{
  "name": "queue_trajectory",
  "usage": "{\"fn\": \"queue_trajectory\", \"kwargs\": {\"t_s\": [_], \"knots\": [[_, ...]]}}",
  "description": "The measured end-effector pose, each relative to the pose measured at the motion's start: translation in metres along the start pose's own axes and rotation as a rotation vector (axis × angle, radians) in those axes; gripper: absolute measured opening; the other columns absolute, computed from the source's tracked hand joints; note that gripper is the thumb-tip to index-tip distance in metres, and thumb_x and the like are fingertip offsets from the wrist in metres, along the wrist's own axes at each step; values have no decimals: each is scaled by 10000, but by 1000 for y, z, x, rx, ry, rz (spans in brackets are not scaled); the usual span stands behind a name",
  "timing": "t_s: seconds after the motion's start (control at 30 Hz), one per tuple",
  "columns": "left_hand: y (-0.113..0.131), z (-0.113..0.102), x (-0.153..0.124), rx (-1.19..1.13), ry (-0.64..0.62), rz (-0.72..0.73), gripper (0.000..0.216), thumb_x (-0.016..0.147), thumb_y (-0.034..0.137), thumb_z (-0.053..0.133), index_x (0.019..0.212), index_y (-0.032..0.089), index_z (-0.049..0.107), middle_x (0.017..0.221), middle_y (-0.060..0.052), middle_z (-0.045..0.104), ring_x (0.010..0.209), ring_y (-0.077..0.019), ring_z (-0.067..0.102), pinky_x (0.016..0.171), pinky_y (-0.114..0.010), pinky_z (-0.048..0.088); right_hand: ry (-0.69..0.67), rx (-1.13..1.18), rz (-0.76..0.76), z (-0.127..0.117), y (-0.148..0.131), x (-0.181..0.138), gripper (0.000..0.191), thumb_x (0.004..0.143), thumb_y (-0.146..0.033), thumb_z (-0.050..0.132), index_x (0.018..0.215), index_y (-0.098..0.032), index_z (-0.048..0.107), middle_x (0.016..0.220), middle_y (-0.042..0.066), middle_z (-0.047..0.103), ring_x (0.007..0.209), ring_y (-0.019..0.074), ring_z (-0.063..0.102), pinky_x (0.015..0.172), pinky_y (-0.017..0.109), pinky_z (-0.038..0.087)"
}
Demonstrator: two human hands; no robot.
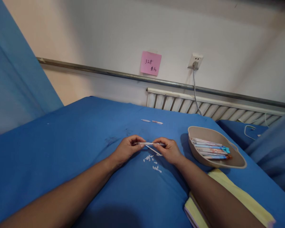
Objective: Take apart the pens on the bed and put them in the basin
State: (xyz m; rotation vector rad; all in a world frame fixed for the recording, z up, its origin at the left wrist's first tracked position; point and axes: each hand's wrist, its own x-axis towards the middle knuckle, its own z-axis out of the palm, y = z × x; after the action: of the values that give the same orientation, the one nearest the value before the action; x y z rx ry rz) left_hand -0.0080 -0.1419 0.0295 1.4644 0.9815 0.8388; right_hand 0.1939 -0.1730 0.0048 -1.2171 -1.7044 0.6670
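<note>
Both of my hands grip one slim pen (148, 143) held level above the blue cloth. My left hand (128, 148) pinches its left part between thumb and fingers. At the other end, my right hand (168, 149) is closed round the right part. Beneath the pen, a thin white stick-like piece (154, 150) lies slanted, partly hidden by my right hand. Several small white tips (148, 158) are scattered on the cloth nearer to me. Farther off lie two pen-like pieces, a pale one (146, 120) and a reddish patterned one (157, 122).
A beige basket (239, 162) holding several pens (211, 147) stands at the right. A yellow cloth (242, 193) lies under my right forearm. Behind the blue-covered surface (61, 142) are a radiator (175, 104), a metal rail (109, 72) and a plugged-in socket (195, 61).
</note>
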Motion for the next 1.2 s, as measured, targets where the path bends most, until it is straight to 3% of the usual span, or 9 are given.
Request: {"fn": "queue_trajectory", "kwargs": {"t_s": [0.13, 0.23, 0.4, 0.57, 0.73, 0.83, 0.97, 1.07, 1.2], "knots": [[5, 1, -2, -3, 11, 25, 334, 609, 318, 728, 895, 175, 630, 794, -4, 641, 697, -136, 575, 649, -240, 432, -8, 9, 46, 1, 0, 1, 195, 795, -369, 581, 852, -215, 687, 709, -3, 657, 617, 139, 565, 569, 236, 417], [7, 2, -2, -24, 17, 6, 403, 675, 395, 681, 1003, 174, 603, 804, -23, 645, 690, -143, 580, 638, -252, 445, -1, -34, 4, 2, -2, 2, 194, 814, -363, 565, 859, -216, 683, 735, 2, 657, 654, 140, 573, 604, 240, 422], [5, -1, 4, 67, 12, 12, 290, 710, 441, 643, 740, 155, 603, 645, 8, 603, 593, -116, 535, 593, -230, 422, -10, -167, -65, -1, -5, 6, 190, 851, -360, 538, 885, -228, 670, 787, 11, 657, 699, 135, 576, 626, 232, 416], [4, -2, 4, 134, 3, 53, 367, 622, 405, 715, 897, 181, 620, 857, -30, 655, 808, -201, 610, 749, -321, 486, -122, -486, -187, -7, -13, 7, 175, 878, -334, 523, 956, -226, 637, 859, 23, 646, 813, 150, 570, 731, 261, 392], [-2, -1, 5, 6, -139, 56, 686, 591, 310, 754, 1213, 221, 480, 1077, -86, 640, 957, -241, 618, 834, -381, 492, -126, -687, -218, -14, -36, -3, 175, 902, -300, 487, 1007, -234, 610, 925, 32, 630, 891, 166, 552, 800, 297, 362], [-7, -2, 8, -24, -152, 24, 698, 604, 314, 749, 1235, 208, 471, 1086, -105, 643, 870, -219, 635, 783, -370, 510, 7, -719, -213, -49, -49, -13, 188, 903, -302, 484, 1018, -231, 615, 975, 45, 605, 918, 168, 531, 820, 298, 362], [-6, -2, 10, -18, -105, -18, 574, 631, 356, 722, 1146, 178, 545, 1017, -97, 668, 792, -197, 631, 696, -325, 507, 51, -879, -74, -132, -43, -28, 187, 878, -285, 514, 985, -212, 649, 934, 57, 588, 868, 169, 530, 770, 275, 374], [-3, 1, 10, -11, -86, -22, 519, 615, 372, 724, 1074, 174, 585, 931, -77, 687, 763, -195, 624, 658, -303, 494, -58, -1035, 126, -183, -21, -39, 162, 834, -299, 565, 906, -221, 688, 894, 51, 608, 865, 178, 548, 778, 275, 366], [-2, 2, 10, -21, -104, -18, 456, 611, 375, 723, 1007, 179, 610, 886, -64, 689, 718, -184, 615, 630, -287, 481, -217, -1144, 283, -206, 5, -51, 207, 842, -334, 537, 922, -226, 694, 910, 57, 634, 891, 184, 574, 782, 272, 356]]}}
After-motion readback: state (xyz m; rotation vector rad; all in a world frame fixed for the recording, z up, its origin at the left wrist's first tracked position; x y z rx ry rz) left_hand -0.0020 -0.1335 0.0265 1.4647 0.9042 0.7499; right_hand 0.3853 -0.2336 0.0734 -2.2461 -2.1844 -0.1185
